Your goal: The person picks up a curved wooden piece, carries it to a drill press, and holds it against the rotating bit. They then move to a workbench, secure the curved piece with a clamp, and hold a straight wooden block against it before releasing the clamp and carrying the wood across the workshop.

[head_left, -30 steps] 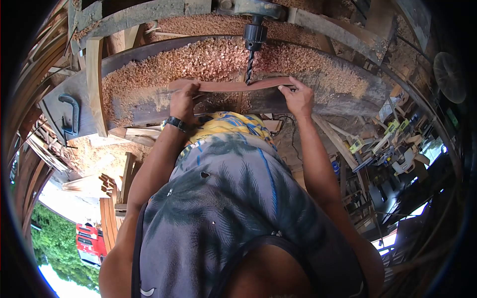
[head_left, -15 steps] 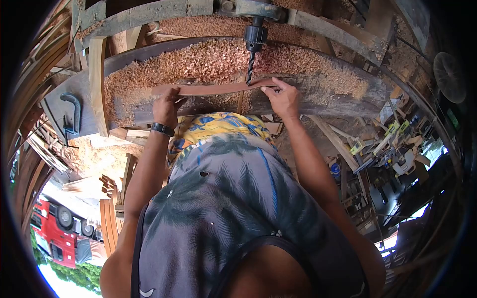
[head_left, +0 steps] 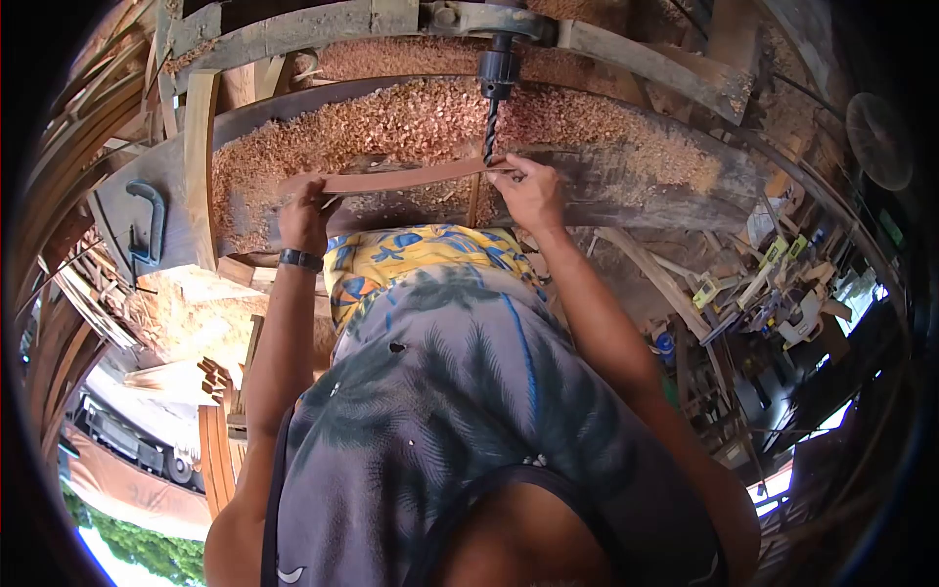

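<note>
A thin, reddish-brown wooden strip [head_left: 411, 179] lies across my front, held at both ends. My left hand [head_left: 303, 215], with a dark band at its wrist, grips it toward the left end, fingers closed round it. My right hand [head_left: 533, 194] pinches the right end between thumb and fingers. Just beside that pinch, the tip of a black drill bit [head_left: 491, 132] comes down at the strip. The bit is fixed in a black drill chuck [head_left: 499, 70] above. Beneath the strip is a dark wooden bench [head_left: 626, 191].
Wood shavings [head_left: 411, 122] cover much of the bench. A C-clamp [head_left: 149, 220] and an upright pale board [head_left: 201, 166] stand at its left. Yellow-marked power tools [head_left: 773, 264] and scrap wood lie at the right. A wooden beam [head_left: 303, 34] runs across the top.
The strip and both hands have shifted left, bringing its right end under the drill bit. Outside at lower left, the red truck's cab has passed out of view and its covered bed shows.
</note>
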`<act>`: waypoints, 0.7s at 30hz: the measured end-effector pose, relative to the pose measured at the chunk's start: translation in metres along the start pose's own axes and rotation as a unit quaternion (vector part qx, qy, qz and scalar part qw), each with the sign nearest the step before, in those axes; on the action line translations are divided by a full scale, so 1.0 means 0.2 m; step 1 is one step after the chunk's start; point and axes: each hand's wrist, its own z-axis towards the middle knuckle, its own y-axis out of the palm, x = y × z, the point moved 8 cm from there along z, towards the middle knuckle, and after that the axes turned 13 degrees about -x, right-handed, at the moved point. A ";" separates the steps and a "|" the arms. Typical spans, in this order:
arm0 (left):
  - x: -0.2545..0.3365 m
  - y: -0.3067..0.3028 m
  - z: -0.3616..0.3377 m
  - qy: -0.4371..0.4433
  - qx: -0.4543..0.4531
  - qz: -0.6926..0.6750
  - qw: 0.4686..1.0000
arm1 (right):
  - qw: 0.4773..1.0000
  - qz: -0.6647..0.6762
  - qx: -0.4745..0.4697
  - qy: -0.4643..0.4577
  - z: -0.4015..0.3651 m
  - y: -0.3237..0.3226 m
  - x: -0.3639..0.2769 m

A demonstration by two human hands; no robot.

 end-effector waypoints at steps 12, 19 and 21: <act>0.00 0.61 -0.14 -0.042 -0.176 0.073 0.981 | 0.980 0.136 0.145 -0.016 -0.18 -0.36 0.32; 0.05 1.00 -0.52 -0.016 -0.330 0.125 0.935 | 0.906 0.298 0.268 -0.135 -0.68 -0.75 0.32; 0.14 0.94 -0.60 0.085 -0.332 0.184 0.921 | 0.884 0.336 0.269 -0.183 -0.78 -0.68 0.29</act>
